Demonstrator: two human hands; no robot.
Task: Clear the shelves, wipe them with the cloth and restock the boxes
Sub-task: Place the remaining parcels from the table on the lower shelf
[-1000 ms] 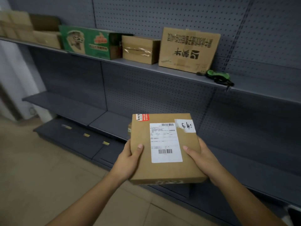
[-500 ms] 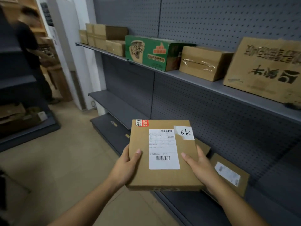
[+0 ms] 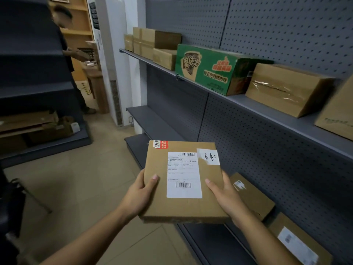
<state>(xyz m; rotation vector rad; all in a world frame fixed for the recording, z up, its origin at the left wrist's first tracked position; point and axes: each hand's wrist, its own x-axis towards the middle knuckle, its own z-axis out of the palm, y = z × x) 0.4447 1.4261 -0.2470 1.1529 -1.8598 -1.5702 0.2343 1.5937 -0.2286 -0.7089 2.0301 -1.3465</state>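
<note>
I hold a flat brown parcel (image 3: 183,205) with a white shipping label level in front of me, over the floor beside the grey shelving. My left hand (image 3: 140,196) grips its left edge, thumb on top. My right hand (image 3: 227,199) grips its right edge the same way. On the middle shelf (image 3: 152,123) to my right lie two more flat labelled parcels (image 3: 252,196) (image 3: 298,243). The upper shelf (image 3: 267,109) carries a green printed carton (image 3: 210,67), a taped brown box (image 3: 286,88) and several plain brown boxes (image 3: 150,43).
A person (image 3: 66,54) stands at the far left by wooden shelving and a white floor-standing unit (image 3: 112,64). A second dark shelf unit (image 3: 38,92) on the left holds flattened cardboard (image 3: 28,123). Tiled floor (image 3: 86,188) lies between the units. A dark object (image 3: 9,207) sits at the left edge.
My view has swung left along the aisle; the person and the left shelf unit have come into view. The parcel stays in both hands in the same grip.
</note>
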